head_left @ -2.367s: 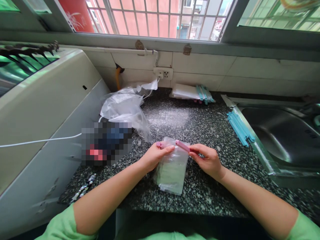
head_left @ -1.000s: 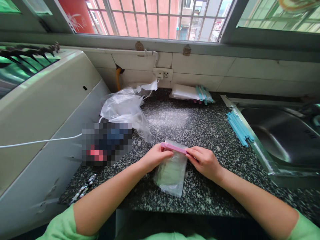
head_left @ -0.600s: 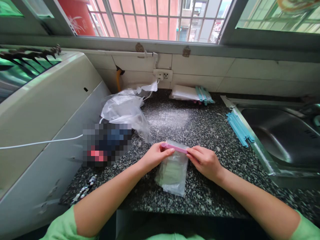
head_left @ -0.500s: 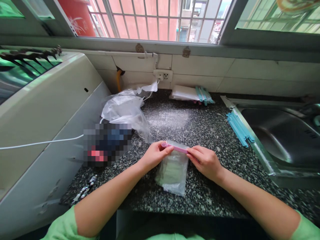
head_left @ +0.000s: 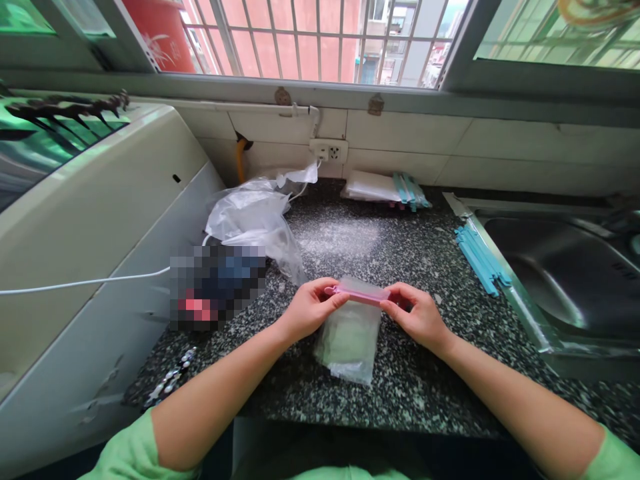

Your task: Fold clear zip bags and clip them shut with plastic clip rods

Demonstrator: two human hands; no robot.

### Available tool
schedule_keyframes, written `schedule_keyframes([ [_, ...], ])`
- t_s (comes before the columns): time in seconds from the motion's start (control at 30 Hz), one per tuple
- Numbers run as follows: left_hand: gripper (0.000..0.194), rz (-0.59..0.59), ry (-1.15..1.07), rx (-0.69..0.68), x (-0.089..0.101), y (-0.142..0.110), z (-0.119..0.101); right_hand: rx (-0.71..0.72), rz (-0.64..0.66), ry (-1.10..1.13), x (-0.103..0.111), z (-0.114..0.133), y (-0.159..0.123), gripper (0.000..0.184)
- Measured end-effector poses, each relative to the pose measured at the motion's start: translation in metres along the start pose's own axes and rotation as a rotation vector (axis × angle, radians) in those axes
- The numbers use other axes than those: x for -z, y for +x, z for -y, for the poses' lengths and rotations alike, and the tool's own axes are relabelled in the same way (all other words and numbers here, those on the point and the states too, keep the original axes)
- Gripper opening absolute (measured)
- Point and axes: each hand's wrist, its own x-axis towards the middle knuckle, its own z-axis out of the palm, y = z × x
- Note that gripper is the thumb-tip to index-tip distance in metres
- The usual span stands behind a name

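Note:
A pink bag sealing clip (head_left: 363,295) lies across the upper part of a clear plastic bag (head_left: 350,340), with a strip of the bag showing above it. The bag looks flat and faintly greenish, its lower end toward the counter's front edge. My left hand (head_left: 311,308) pinches the clip's left end between thumb and fingers. At the right end, my right hand (head_left: 416,313) grips clip and bag edge with thumb and forefinger. Fingertips partly cover both ends of the clip, and I cannot tell whether it is fully fastened.
Blue clips (head_left: 480,259) lie beside the steel sink (head_left: 565,267) at right. A pack of clear bags with clips (head_left: 375,187) rests by the wall. Left are a crumpled plastic bag (head_left: 255,213), a blurred-out object (head_left: 217,287) with a white cable, and a beaded strand (head_left: 173,379).
My right hand has shifted slightly right along the clip, its thumb and forefinger now at the far end. My left hand keeps its hold. The view has moved slightly.

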Motion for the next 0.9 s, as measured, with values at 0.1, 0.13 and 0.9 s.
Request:
schedule_keyframes([
  [0.1,0.036,-0.016,0.019,-0.029,-0.0006,0.0004,-0.0020,0.042,0.015,-0.001,-0.0003,0.0022,-0.0005,0.020],
  [0.13,0.036,-0.030,0.028,-0.038,-0.0003,0.0007,-0.0023,0.051,0.022,0.004,-0.0005,0.0025,-0.0008,0.020],
  [0.9,0.034,-0.109,-0.110,0.028,0.0023,0.0031,0.0008,0.045,0.147,-0.015,-0.0032,0.0015,-0.0012,0.017],
])
